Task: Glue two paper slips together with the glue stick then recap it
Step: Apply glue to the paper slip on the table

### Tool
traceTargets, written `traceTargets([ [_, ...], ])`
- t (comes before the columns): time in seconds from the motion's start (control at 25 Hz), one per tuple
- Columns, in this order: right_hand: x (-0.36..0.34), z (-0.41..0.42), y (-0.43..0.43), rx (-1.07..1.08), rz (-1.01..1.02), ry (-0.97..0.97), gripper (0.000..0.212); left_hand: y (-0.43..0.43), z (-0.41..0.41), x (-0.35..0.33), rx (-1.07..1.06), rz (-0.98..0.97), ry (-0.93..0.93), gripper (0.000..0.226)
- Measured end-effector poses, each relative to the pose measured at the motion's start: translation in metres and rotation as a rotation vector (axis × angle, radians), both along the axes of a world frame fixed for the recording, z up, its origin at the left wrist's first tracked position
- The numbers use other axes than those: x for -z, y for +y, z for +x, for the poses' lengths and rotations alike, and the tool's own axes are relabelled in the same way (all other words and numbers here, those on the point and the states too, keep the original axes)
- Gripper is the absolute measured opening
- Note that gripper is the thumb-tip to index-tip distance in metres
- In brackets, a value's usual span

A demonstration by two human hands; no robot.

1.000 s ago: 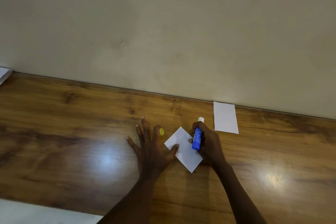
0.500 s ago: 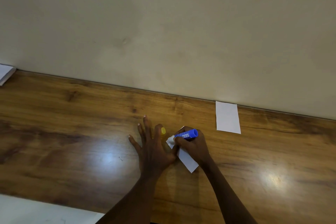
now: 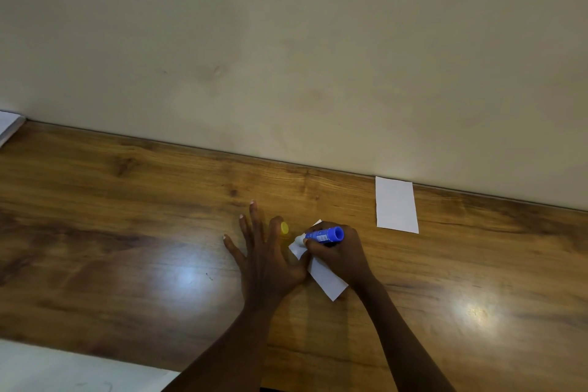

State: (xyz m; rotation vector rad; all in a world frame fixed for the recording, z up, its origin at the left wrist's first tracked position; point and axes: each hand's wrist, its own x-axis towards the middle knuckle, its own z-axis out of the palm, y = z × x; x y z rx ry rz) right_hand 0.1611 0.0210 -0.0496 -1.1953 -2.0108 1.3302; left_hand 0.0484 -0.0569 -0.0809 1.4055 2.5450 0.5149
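A white paper slip lies at an angle on the wooden table. My right hand grips the blue glue stick nearly flat, its white uncapped tip touching the slip's upper left part. My left hand rests flat on the table with fingers spread, its thumb at the slip's left edge. The yellow cap stands on the table just beyond my left index finger. A second white slip lies by the wall, to the upper right.
A plain wall rises right behind the table's far edge. White paper shows at the far left edge, and a white sheet lies at the bottom left corner.
My right hand has turned the glue stick from upright, tip away from the paper, to lying sideways with the tip down on the slip. My left hand stays in place.
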Motion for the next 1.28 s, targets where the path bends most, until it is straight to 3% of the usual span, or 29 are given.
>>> traceTargets([
  [0.36,0.0,0.012,0.021,0.132,0.015,-0.078,0.02,0.002,0.001,0.0,-0.021,0.016,0.009,0.081],
  [0.44,-0.006,0.014,0.013,0.158,0.027,-0.001,0.035,0.001,0.002,0.001,-0.025,0.023,0.016,0.08],
  [0.52,-0.008,0.021,-0.001,0.321,0.132,0.078,0.041,0.002,0.001,0.0,-0.026,0.031,0.022,0.08],
  [0.56,-0.005,0.026,-0.009,0.424,0.213,0.042,0.039,0.002,0.001,0.0,-0.027,0.027,0.024,0.08],
  [0.64,-0.001,0.035,-0.028,0.537,0.234,-0.222,0.042,0.002,0.001,0.001,-0.023,0.002,0.025,0.079],
  [0.72,0.004,0.038,-0.045,0.496,0.123,-0.488,0.046,0.002,0.0,0.002,-0.015,-0.007,0.024,0.078],
  [0.76,0.005,0.036,-0.051,0.467,0.099,-0.531,0.046,0.002,0.0,0.002,-0.014,-0.011,0.024,0.078],
  [0.92,-0.003,0.023,-0.056,0.487,0.044,-0.345,0.051,0.003,0.001,0.001,-0.02,-0.012,0.022,0.075],
  [1.12,-0.007,0.02,-0.059,0.713,-0.275,0.329,0.067,0.001,0.001,0.003,-0.008,-0.017,0.018,0.072],
  [1.2,-0.004,0.016,-0.065,0.828,-0.286,0.381,0.072,0.001,0.001,0.003,-0.011,-0.028,0.024,0.072],
  [1.28,-0.001,0.008,-0.068,0.914,-0.252,0.276,0.066,0.002,0.0,0.002,-0.013,-0.016,0.029,0.07],
])
